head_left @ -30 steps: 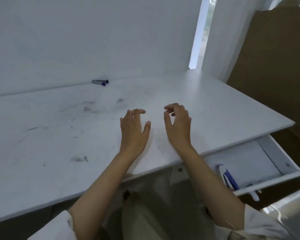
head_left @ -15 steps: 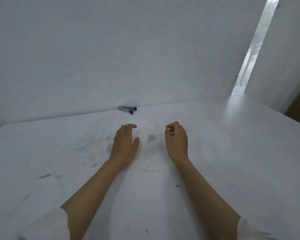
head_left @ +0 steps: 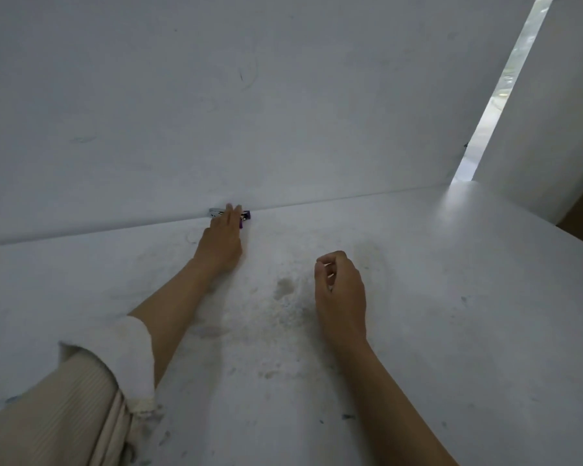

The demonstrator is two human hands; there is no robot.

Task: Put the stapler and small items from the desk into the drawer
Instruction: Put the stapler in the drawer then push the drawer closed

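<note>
My left hand (head_left: 221, 242) reaches to the back edge of the desk (head_left: 451, 297), fingers (head_left: 232, 213) laid flat over the stapler (head_left: 215, 211), which lies right against the white wall (head_left: 216, 95) (only its metal end and a bit of purple show past my fingers). My right hand (head_left: 340, 294) rests nearer me on the scuffed desktop, loosely curled and holding nothing. A cream sleeve (head_left: 91, 381) covers my left upper arm.

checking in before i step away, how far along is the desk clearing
Nothing looks done from this view: the drawer is out of frame. In hand: the left hand is reaching onto the stapler at the back wall; the right hand hovers, loosely curled. Left: lifting it and putting it in the drawer.
</note>
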